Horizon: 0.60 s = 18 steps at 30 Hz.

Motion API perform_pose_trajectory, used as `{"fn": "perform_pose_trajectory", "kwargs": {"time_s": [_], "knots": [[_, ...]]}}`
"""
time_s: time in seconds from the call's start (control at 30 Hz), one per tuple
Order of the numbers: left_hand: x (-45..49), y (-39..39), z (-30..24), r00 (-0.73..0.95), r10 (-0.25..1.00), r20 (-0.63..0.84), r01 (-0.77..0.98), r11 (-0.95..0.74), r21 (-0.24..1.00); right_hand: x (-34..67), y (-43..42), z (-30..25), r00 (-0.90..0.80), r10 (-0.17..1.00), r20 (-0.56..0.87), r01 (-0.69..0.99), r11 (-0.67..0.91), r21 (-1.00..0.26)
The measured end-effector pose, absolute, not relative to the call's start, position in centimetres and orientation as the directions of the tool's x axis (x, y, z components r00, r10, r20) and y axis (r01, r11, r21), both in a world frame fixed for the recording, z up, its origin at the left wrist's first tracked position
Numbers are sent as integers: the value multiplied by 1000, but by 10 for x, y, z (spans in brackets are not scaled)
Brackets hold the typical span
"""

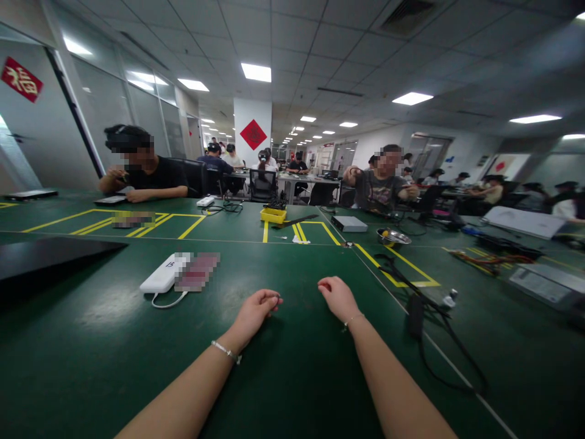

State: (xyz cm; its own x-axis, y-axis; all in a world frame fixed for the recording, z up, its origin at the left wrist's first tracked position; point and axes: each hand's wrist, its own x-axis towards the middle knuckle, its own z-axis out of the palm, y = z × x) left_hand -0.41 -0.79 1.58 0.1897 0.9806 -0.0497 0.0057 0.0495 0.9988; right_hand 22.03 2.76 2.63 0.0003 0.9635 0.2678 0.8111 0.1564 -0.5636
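Note:
Both my forearms reach out over a dark green table (pixel 283 378). My left hand (pixel 256 310) rests on the tabletop with its fingers curled loosely inward, and nothing shows in it; a thin bracelet circles that wrist. My right hand (pixel 337 297) lies a short way to the right, fingers also curled down toward the surface, holding nothing I can see, with a fine chain at the wrist. The nearest object is a white power bank (pixel 162 275) with a cable, up and to the left of my left hand.
Yellow tape lines mark the table. A yellow box (pixel 273 214), a grey box (pixel 349 224), a metal bowl (pixel 393 236) and black cables (pixel 425 311) lie beyond and right. A dark flat panel (pixel 50 253) sits at left. Two people sit across the table; others work behind.

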Motion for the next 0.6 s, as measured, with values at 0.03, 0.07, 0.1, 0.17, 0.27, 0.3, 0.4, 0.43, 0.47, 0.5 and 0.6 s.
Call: {"fn": "perform_pose_trajectory", "kwargs": {"time_s": [0.03, 0.07, 0.1, 0.17, 0.27, 0.3, 0.4, 0.43, 0.47, 0.5, 0.6], "knots": [[-4, -8, 16, 197, 980, -35, 7, 34, 999, 207, 26, 27, -56, 971, 232, 732, 198, -652], [-4, -8, 15, 202, 979, -18, 6, 17, 1000, 193, 23, 27, -114, 976, 184, 631, 214, -746], [-5, -7, 14, 203, 979, 1, 0, -1, 1000, 181, 20, 26, -171, 976, 132, 513, 203, -834], [-5, -6, 13, 203, 978, 39, -24, -34, 999, 162, 13, 25, -278, 959, 47, 282, 129, -951], [-5, -5, 11, 203, 976, 73, -68, -60, 996, 146, 6, 24, -342, 939, 17, 91, 51, -995], [-5, -5, 11, 201, 976, 77, -77, -63, 995, 144, 5, 24, -339, 940, 19, 66, 44, -997], [-4, -5, 11, 186, 979, 77, -72, -65, 995, 143, 5, 24, -311, 950, 4, 45, 19, -999], [-4, -5, 11, 181, 980, 76, -63, -65, 996, 144, 5, 23, -303, 953, -6, 45, 8, -999], [-4, -5, 11, 179, 981, 74, -55, -66, 996, 144, 6, 23, -296, 955, -13, 43, 0, -999], [-4, -5, 11, 180, 981, 75, -48, -67, 997, 145, 7, 22, -292, 956, -17, 38, -6, -999], [-4, -5, 11, 207, 975, 85, -27, -81, 996, 146, 9, 20, -290, 957, -26, 1, -27, -1000]]}}
